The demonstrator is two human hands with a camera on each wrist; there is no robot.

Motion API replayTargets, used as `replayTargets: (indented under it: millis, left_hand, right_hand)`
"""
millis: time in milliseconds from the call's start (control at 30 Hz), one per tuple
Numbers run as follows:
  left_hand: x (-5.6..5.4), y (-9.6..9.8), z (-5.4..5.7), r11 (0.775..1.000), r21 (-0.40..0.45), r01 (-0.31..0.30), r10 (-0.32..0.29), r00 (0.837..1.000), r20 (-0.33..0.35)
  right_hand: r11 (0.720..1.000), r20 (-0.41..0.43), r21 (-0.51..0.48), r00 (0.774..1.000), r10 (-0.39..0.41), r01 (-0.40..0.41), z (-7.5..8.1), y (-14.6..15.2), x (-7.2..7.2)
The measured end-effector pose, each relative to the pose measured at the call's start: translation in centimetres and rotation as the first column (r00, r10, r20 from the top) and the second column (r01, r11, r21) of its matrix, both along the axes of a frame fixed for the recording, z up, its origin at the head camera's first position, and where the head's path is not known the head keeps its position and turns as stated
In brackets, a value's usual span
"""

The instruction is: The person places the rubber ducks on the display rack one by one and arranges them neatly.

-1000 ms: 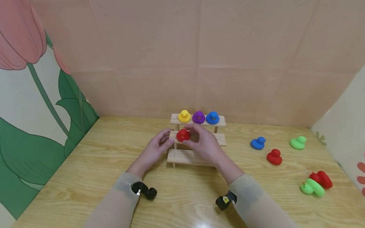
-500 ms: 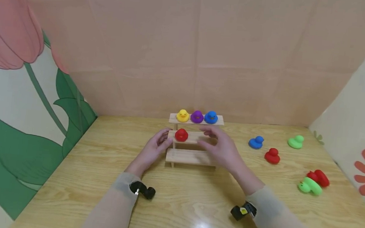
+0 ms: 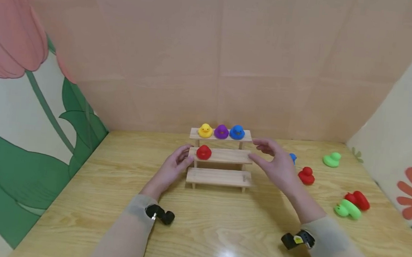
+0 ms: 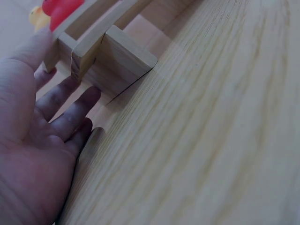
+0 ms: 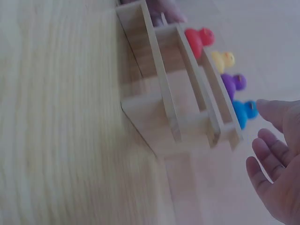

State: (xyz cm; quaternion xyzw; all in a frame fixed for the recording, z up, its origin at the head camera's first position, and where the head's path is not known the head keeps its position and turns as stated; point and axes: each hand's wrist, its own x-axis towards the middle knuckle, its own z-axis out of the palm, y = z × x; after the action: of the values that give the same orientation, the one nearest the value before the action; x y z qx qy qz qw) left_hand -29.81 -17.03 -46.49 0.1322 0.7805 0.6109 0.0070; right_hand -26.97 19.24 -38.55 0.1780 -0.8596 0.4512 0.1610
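A three-tier wooden display shelf (image 3: pixel 219 177) stands on the table. On its top tier sit a yellow rubber duck (image 3: pixel 205 131), a purple duck (image 3: pixel 221 132) and a blue duck (image 3: pixel 237 132). One red duck (image 3: pixel 204 152) stands at the left of the middle tier. My left hand (image 3: pixel 170 168) rests at the shelf's left end; in the left wrist view its loosely spread fingers (image 4: pixel 70 117) lie against the wooden side. My right hand (image 3: pixel 279 167) hovers just off the right end, holding nothing, thumb and fingers apart.
Loose ducks lie on the table to the right: a blue one (image 3: pixel 293 157) partly behind my right hand, a red one (image 3: pixel 306 176), a green one (image 3: pixel 332 159), plus a tipped red duck (image 3: pixel 358 200) beside a tipped green duck (image 3: pixel 347 209). A pink-beige wall (image 3: pixel 160 59) backs the table.
My right hand has let go of the red duck on the middle tier and moved right, past the shelf's end. The left hand has stayed at the left end.
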Motion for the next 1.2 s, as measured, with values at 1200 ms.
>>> replayTargets:
  millis: [1200]
  left_hand:
    - [-0.2,0.1,-0.1,0.999,0.035,0.015,-0.014,1.000,-0.020]
  right_hand:
    - [0.986,0.159,0.085,0.975,-0.153,0.140,-2.8,11.2,-4.3]
